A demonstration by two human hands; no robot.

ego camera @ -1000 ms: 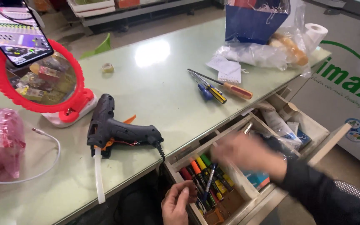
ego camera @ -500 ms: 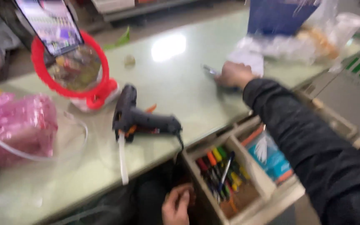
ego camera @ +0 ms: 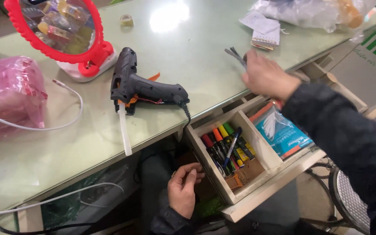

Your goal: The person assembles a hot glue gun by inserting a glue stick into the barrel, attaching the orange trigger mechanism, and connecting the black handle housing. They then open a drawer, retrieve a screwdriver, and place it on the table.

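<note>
Two hands of mine are in view. Nearest, my left hand hangs below the desk edge with fingers loosely curled, holding nothing, just left of the open wooden drawer. The drawer's left compartment is packed with coloured markers; its right compartment holds a teal packet. Farther on, a black glue gun lies on its side on the desk, its white glue stick pointing toward the near edge. To the right, over the desk's edge, my right hand is closed around thin dark tools, blurred, whose tips stick out to the far left. At the left lie a pink bag and white cable; beyond stands a red-framed mirror.
</note>
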